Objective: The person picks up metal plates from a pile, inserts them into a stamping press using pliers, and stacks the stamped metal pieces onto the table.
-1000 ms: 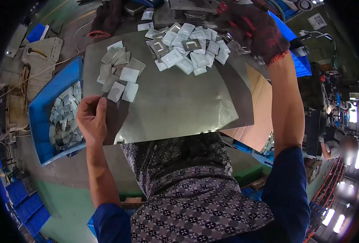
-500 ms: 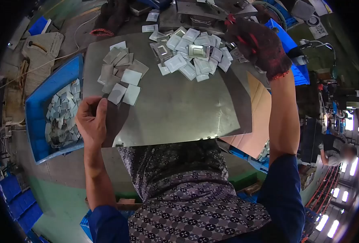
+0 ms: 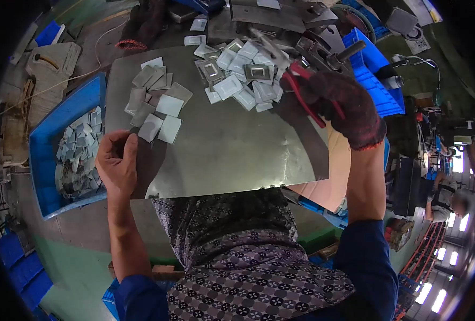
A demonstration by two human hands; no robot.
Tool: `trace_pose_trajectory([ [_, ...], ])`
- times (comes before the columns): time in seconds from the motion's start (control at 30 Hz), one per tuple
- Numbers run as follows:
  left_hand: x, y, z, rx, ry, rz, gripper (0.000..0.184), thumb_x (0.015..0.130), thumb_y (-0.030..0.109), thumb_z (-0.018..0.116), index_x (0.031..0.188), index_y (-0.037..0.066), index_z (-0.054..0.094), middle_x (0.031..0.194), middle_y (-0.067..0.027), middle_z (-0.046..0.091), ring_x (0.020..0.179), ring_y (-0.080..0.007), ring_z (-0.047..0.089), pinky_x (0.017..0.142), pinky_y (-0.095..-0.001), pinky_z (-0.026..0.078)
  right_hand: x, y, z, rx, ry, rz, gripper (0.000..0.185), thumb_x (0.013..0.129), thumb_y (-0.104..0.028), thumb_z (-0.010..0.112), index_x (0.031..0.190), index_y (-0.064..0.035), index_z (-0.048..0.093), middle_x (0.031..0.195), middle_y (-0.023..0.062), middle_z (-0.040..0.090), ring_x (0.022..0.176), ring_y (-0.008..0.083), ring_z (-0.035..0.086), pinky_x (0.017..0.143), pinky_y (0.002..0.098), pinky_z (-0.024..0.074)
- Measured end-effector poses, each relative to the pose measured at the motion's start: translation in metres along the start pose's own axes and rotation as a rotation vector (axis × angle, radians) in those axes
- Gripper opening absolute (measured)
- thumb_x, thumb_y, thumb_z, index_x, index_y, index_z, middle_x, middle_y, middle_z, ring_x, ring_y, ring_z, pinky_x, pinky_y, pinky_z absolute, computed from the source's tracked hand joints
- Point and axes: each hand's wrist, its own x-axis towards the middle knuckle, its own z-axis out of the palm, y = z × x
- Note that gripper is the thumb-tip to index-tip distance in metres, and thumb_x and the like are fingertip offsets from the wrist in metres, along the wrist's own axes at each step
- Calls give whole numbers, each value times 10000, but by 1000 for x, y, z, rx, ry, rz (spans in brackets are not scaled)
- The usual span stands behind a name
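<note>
My right hand (image 3: 342, 107), in a dark knit glove with red trim, grips red-handled pliers (image 3: 300, 88). Their metal jaws point up and left over the right side of a pile of pressed metal plates (image 3: 228, 87) with raised rectangular centres. At the left edge of the metal worktop (image 3: 216, 155), my bare left hand (image 3: 117, 163) has its fingers curled in and thumb alongside, with nothing visible in it. Just beyond its thumb lie several flat metal squares (image 3: 169, 130), loosely overlapping.
To the left stands a blue bin (image 3: 38, 155) full of small metal pieces. A blue crate (image 3: 377, 85) sits at upper right, behind metal tooling (image 3: 315, 51). Cardboard (image 3: 323, 187) lies by the worktop's right edge. A person (image 3: 445, 203) is far off at right.
My right hand has come nearer and down from the tooling, bringing the pliers into plain view over the pressed plates. My left hand has stayed nearly where it was. The view has shifted slightly.
</note>
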Motion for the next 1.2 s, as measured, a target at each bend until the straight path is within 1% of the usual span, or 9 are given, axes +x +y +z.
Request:
trace_pose_trajectory([
  [0.2,0,4,-1,71,-21,8,148,878,77,672,976,-14,610,826,-21,633,754,-60,561,702,-201,454,-14,-30,37,876,37,390,236,830,-28,616,1064,-44,648,968,119,660,921,289,669,793,361,545],
  [0.27,1,6,0,106,-24,18,146,878,80,672,972,-13,611,821,-21,634,749,-61,561,701,-203,456,-14,-26,35,-111,91,-78,263,810,-35,625,1068,-78,655,1023,107,664,968,291,655,849,363,527],
  [0.53,-1,6,1,83,-9,-13,140,875,76,668,968,-12,610,829,-17,636,748,-59,559,691,-206,456,-7,3,17,117,204,215,433,672,112,601,1086,-13,632,1032,145,662,966,341,645,847,396,522],
  [0.63,-1,5,3,72,12,2,177,865,94,682,990,-7,608,824,-27,635,741,-65,565,685,-209,458,-7,-2,22,-183,139,-49,494,671,103,598,1148,-23,611,1072,155,648,971,349,643,863,411,514],
  [0.7,1,11,8,245,0,0,243,835,122,717,1016,2,608,829,-40,624,709,-71,555,659,-218,454,-8,-8,37,30,153,-88,336,797,-40,662,1130,-72,647,1018,158,664,935,305,663,798,354,532],
  [0.83,2,28,21,644,-54,236,361,738,176,756,1046,54,611,907,-104,628,777,-278,616,690,-355,491,-1,-39,47,1239,50,784,273,918,-120,581,1081,96,614,1027,167,664,917,279,666,812,351,544],
  [0.87,2,29,22,686,-89,247,364,732,178,753,1048,65,612,919,-112,629,820,-310,618,707,-377,494,-1,-40,53,1267,24,772,273,918,-120,581,1081,96,614,1027,167,664,917,279,666,812,351,544],
  [1.03,9,24,17,582,-105,65,310,755,132,743,1026,52,616,879,-82,639,782,-241,642,687,-348,505,-9,-42,64,1176,-9,665,278,921,-130,591,1107,77,606,1099,181,633,994,265,646,859,389,538],
  [1.2,16,26,3,-163,-70,-256,192,824,76,721,970,7,618,807,-4,624,684,-75,589,599,-235,484,-22,-43,85,1288,-44,624,289,916,-91,596,1155,71,587,1198,162,591,1027,254,630,869,379,530],
])
